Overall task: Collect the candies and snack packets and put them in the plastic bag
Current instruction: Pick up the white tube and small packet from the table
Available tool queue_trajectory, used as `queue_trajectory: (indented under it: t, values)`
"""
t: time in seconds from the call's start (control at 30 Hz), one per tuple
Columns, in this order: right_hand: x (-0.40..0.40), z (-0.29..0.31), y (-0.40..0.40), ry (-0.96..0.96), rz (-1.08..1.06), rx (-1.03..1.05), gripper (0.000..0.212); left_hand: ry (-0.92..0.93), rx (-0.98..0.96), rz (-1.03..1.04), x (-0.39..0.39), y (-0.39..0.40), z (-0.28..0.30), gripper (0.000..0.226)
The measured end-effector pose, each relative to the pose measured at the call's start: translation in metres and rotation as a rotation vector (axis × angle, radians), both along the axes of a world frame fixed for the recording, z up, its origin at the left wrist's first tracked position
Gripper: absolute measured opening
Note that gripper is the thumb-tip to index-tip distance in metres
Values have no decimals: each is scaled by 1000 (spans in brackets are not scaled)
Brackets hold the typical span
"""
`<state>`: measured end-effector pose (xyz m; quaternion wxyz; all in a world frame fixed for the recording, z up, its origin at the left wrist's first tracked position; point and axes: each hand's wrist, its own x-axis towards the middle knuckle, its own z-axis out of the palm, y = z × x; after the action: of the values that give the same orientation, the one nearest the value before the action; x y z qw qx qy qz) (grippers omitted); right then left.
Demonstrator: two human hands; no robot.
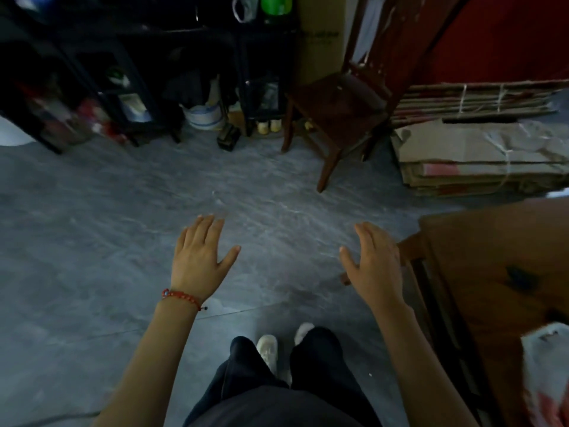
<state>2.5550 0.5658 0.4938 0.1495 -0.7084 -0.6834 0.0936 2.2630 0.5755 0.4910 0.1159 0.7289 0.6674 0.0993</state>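
Note:
My left hand (200, 257), with a red bead bracelet on the wrist, is held out flat over the grey floor, fingers apart and holding nothing. My right hand (374, 266) is stretched out the same way, palm down and empty, just left of a wooden table (498, 257). At the table's lower right edge lies a white plastic bag (545, 365) with red print, partly cut off by the frame. No candies or snack packets can be made out in this blurred view.
A dark wooden chair (338, 103) stands ahead on the right. Bundled flattened cardboard (480, 149) is stacked beyond the table. Black shelving (92, 87) with clutter lines the far left. My legs and white shoes (268, 349) are below on the grey floor (123, 226).

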Motion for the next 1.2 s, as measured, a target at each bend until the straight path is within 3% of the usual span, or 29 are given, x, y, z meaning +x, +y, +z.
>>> queue_trajectory:
  t: [0.3, 0.7, 0.97, 1.2]
  values:
    - [3, -14, 128, -8, -10, 23, 53, 7, -28, -25, 5, 127, -13, 80]
    - [54, -1, 300, -16, -133, 30, 55, 26, 27, -209, 72, 334, 12, 80]
    - [99, -6, 338, -1, -483, 76, 47, 10, 71, -544, 155, 467, 11, 68]
    - [121, 0, 333, 21, -869, 70, 54, 12, 65, -908, 248, 548, 10, 64]
